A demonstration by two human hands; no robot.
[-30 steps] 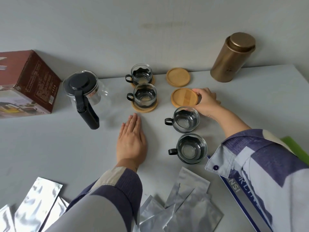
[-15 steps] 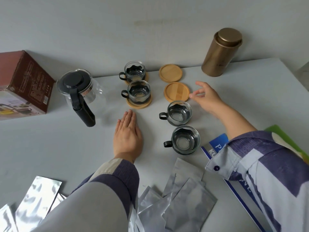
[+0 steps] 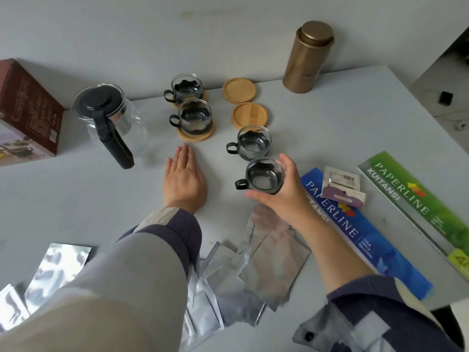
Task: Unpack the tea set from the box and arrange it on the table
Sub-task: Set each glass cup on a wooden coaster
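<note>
Since half a second ago, our right hand [image 3: 280,189] has come back from the bare coasters toward the near side of the bench [image 3: 355,128] and now wraps its fingers round the nearest glass cup [image 3: 264,176], thumb at the near side and fingers along the right wall; we cannot tell whether the cup is lifted or resting on the bench. Our left hand [image 3: 184,177] lies flat with fingers straight, palm down on the bench, holding nothing. Toward the far edge, two cups already sit on wooden coasters, and beside them two empty coasters [image 3: 250,115] wait, with a fourth cup [image 3: 253,143] standing just in front of them. Over toward the far left are the glass teapot [image 3: 106,115] and the box [image 3: 28,107]. We judge the next step is carrying the held cup onto a coaster. The risk is the fourth cup, directly in the path: a low carry could knock its rim, and smooth glass held only from the side could slip. Setting the cup off-centre on the coaster's raised lip would leave it tilted.
</note>
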